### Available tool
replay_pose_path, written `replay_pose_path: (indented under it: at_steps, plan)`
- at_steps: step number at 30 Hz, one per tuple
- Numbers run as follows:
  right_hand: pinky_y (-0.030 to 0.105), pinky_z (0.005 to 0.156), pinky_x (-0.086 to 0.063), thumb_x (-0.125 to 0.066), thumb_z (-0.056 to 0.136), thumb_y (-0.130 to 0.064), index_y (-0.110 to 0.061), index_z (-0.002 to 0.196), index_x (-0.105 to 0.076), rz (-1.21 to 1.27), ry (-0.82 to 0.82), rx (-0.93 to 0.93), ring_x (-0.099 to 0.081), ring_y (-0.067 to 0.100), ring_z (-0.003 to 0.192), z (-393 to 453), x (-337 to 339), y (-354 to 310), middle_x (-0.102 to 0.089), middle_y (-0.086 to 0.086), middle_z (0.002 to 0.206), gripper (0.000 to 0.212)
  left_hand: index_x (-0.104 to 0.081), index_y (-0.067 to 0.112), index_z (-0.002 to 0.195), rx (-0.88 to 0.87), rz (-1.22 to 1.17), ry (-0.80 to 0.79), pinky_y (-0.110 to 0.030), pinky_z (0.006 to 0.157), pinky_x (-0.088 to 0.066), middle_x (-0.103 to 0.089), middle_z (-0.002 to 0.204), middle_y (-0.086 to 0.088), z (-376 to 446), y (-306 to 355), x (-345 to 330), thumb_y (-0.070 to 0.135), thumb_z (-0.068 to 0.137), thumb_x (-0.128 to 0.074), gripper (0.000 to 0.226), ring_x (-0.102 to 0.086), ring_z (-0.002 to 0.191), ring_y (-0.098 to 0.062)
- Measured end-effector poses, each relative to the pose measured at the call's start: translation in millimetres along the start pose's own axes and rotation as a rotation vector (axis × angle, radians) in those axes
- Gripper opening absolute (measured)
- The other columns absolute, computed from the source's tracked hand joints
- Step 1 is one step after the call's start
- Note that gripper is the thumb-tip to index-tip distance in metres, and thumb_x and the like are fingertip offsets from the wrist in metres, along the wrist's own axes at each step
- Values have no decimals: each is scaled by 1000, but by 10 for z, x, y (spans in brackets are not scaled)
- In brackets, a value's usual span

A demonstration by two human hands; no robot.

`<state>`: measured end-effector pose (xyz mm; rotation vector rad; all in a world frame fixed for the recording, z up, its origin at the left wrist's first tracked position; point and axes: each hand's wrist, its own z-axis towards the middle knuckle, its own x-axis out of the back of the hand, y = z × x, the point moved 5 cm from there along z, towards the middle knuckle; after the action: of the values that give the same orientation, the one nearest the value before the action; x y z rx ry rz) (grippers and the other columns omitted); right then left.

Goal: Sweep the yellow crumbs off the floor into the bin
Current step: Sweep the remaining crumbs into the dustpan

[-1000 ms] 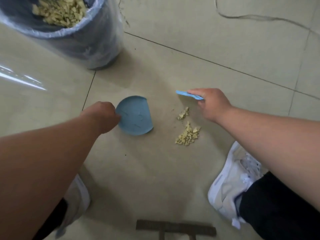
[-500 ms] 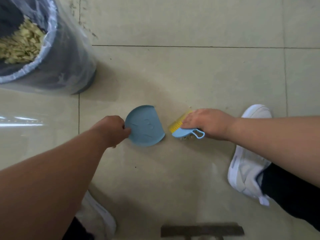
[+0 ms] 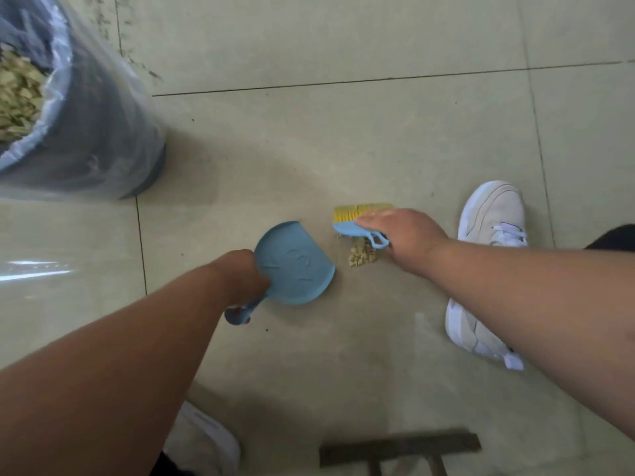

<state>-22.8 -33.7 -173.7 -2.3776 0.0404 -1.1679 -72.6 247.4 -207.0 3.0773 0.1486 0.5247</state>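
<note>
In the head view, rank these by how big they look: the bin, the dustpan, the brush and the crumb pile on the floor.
1. bin, though cut off by the frame edge
2. dustpan
3. brush, partly hidden by the right hand
4. crumb pile, partly under the brush

Small yellow crumbs (image 3: 362, 256) heaped on floor (image 3: 378, 139), more filling lined bin (image 3: 86, 139).

The dustpan (image 3: 295, 266) is plain light blue. The brush (image 3: 357, 221) has a blue back and yellow bristles. The crumbs (image 3: 362, 257) are dull yellow.
</note>
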Motion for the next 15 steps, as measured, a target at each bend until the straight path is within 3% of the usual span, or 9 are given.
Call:
replay_pose_path:
  at_steps: [2, 5, 7, 9, 11, 13, 15]
  plan:
    - [44, 108, -45, -48, 81, -16, -10, 132, -69, 1, -17, 65, -62, 37, 126, -116, -77, -146, -65, 17, 138, 56, -45, 13, 52, -37, 57, 28, -7, 42, -29, -47, 53, 11, 28, 51, -39, 17, 83, -70, 40, -45, 51, -3]
    - [45, 106, -47, -56, 80, -6, -8, 131, -69, 5, 31, 94, -64, 38, 122, -178, -84, -159, -67, 18, 134, 52, -64, 15, 64, -70, 65, 57, -21, 69, -50, -56, 66, 10, 14, 77, -49, 25, 85, -73, 26, -58, 71, -14]
    - [41, 109, -45, -60, 80, 5, -11, 136, -66, 106, 127, -18, -62, 35, 126, -185, 12, -31, -65, 16, 138, 58, -77, 21, 82, -116, 75, 116, -27, 69, -58, -65, 77, 5, 11, 123, 2, 28, 88, -71, 11, -58, 68, -16]
    - [37, 106, -47, -56, 86, 6, -17, 138, -64, 225, 269, -227, -62, 30, 122, -228, 139, 182, -64, 9, 137, 57, -73, 21, 90, -197, 220, 153, -26, 60, -53, -61, 74, 4, -55, 172, 88, 31, 92, -65, 13, -52, 59, -12]
    - [36, 94, -51, -51, 92, -2, -23, 138, -64, 228, 321, -370, -62, 28, 110, -266, 189, 330, -63, 5, 126, 52, -80, 15, 90, -245, 363, 93, -29, 73, -59, -54, 66, 10, -10, 204, 119, 27, 88, -72, 14, -51, 59, -11]
    - [36, 81, -50, -49, 93, -9, -27, 135, -62, 149, 274, -397, -59, 31, 98, -281, 158, 369, -58, 6, 113, 48, -81, 13, 84, -226, 450, 34, -28, 87, -60, -50, 61, 11, -42, 233, 131, 19, 83, -78, 7, -54, 65, -13]
    - [38, 77, -49, -51, 92, -12, -24, 135, -57, 88, 212, -387, -57, 33, 96, -293, 74, 341, -55, 8, 111, 46, -83, 11, 90, -262, 526, 24, -28, 91, -60, -49, 61, 11, -108, 307, 168, 14, 83, -78, 9, -55, 65, -13]
